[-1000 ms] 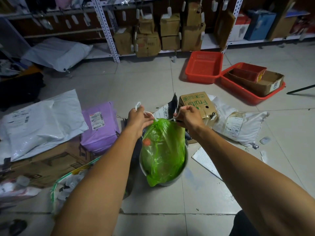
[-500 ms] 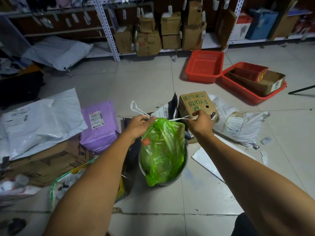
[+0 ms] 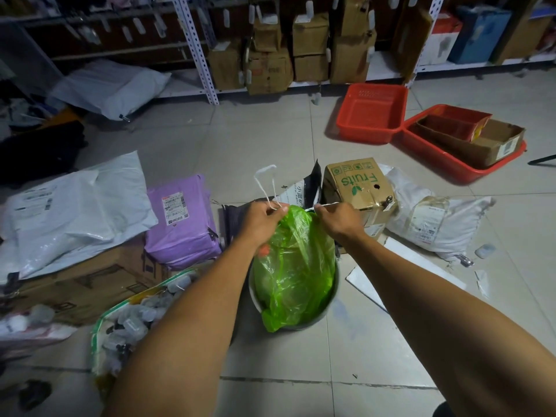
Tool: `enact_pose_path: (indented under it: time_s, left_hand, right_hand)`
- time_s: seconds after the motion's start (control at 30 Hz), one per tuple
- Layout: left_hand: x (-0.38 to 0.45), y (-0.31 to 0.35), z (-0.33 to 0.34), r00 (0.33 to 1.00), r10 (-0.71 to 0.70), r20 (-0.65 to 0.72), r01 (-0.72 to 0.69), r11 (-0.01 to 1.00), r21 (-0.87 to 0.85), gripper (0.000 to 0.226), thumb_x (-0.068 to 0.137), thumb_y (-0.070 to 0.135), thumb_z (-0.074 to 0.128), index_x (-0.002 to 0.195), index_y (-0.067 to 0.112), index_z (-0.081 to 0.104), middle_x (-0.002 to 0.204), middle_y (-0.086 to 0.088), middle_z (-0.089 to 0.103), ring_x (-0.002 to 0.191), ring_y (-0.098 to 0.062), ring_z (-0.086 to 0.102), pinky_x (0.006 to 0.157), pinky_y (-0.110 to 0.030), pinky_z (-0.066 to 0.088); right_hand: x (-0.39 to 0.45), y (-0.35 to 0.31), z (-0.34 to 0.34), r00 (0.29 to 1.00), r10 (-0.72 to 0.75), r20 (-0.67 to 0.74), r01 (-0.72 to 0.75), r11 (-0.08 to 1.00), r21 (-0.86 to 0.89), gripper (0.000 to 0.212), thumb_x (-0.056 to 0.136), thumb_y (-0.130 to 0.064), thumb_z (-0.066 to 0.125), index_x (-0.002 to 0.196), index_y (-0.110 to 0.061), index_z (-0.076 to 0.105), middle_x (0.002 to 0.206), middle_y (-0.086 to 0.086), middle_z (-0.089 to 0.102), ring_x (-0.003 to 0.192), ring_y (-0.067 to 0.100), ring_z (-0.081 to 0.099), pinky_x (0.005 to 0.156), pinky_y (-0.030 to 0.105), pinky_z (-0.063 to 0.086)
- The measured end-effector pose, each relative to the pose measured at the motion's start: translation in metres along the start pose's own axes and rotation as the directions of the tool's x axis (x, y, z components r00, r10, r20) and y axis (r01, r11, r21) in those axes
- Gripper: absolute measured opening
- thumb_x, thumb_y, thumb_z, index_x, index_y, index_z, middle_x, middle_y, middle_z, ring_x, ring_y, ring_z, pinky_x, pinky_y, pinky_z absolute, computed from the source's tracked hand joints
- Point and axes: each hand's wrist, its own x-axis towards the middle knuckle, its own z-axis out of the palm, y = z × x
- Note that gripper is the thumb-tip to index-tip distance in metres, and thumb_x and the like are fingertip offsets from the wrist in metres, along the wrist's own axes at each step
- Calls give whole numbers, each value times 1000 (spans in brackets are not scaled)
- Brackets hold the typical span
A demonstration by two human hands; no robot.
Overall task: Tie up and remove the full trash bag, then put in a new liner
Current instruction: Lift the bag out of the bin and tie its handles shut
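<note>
The green trash bag [image 3: 296,266] stands upright in the round bin [image 3: 331,291] just below both hands, neck pointing up. The left hand [image 3: 264,219] pinches the white drawstring loop [image 3: 264,182] sticking upward; the right hand [image 3: 338,219] grips the other drawstring end beside it.

The brown box [image 3: 358,183] just past the right hand [image 3: 340,219] says "Fruits" in green letters. The torn white wrapper [image 3: 298,192] between the two hands shows Chinese signs. Labels on the other parcels are too small to read.
</note>
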Motion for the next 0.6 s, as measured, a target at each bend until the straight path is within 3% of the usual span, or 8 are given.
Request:
enact_pose_path:
  time_s: [0.1,0.23,0.33,0.4,0.47,0.53,0.6]
  left_hand:
    - [-1,-1,-2,1000,-16,-4,16,999,-32,17,90,30,67,101,19,75,95,3,74,92,-13,69,89,-34,55]
    - [-6,1,-9,996,-23,90,37,987,-158,16,89,13,68,104,12,74,98,-6,75,94,-19,71,85,-31,57]
    - [-7,1,-15,993,-19,113,46,968,-246,16,87,3,67,102,7,73,93,-9,75,84,-12,71,75,-24,57]
    - [-6,0,-15,997,-45,59,60,959,-279,13,88,4,67,98,7,73,80,-2,72,66,-3,65,60,-15,52]
    - [-4,0,-11,995,-98,-12,90,946,-312,8,88,8,68,91,11,74,71,3,70,60,-3,57,54,-13,47]
    - [-2,0,0,988,-136,-74,101,929,-355,5,87,14,71,84,16,74,70,5,70,64,-6,58,62,-18,50]
    - [-2,4,11,980,-157,-118,99,912,-398,7,85,21,73,84,14,74,77,3,73,74,-10,65,75,-26,52]
  right_hand:
    - [6,-7,6,999,3,54,-2,1000,-11,57,96,-57,39,77,-15,73,76,6,69,83,26,62,94,40,43]
    - [10,-19,18,987,76,142,-112,957,267,30,92,-45,58,100,-22,75,105,7,72,110,31,57,104,47,42]
    - [7,-26,22,978,112,174,-181,871,457,15,91,-26,63,83,-22,76,105,9,71,114,32,58,104,47,46]
    - [5,-26,21,977,123,174,-198,825,530,19,91,-19,64,74,-20,72,97,8,72,103,28,63,96,43,52]
    - [4,-23,20,978,118,173,-197,799,568,22,91,-15,62,70,-17,69,79,4,69,80,20,63,74,32,55]
    - [2,-22,17,980,99,172,-180,811,557,25,92,-15,59,68,-16,65,64,0,60,61,13,54,55,23,45]
    - [0,-20,15,981,91,168,-170,824,541,24,93,-16,57,70,-14,65,60,0,57,56,11,50,50,21,40]
